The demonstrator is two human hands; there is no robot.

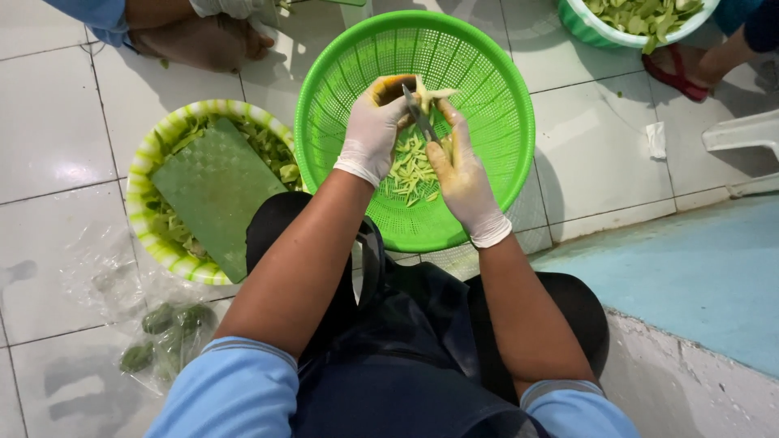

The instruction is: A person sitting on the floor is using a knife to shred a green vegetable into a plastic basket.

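White floor tiles (49, 122) carry a green basket (503, 122) of fruit strips (412, 170); left hand (372, 134) clasps pale fruit (428, 96), right hand (461, 174) grasps a knife (419, 118)

We saw a white tiled floor (57, 122) carrying everything. At its middle stood a green basket (495, 174). Left of the basket sat a striped bowl (142, 174), and below-left a clear plastic bag (162, 332) (green fruits inside). Right of the basket lay a crumpled tissue (656, 139).
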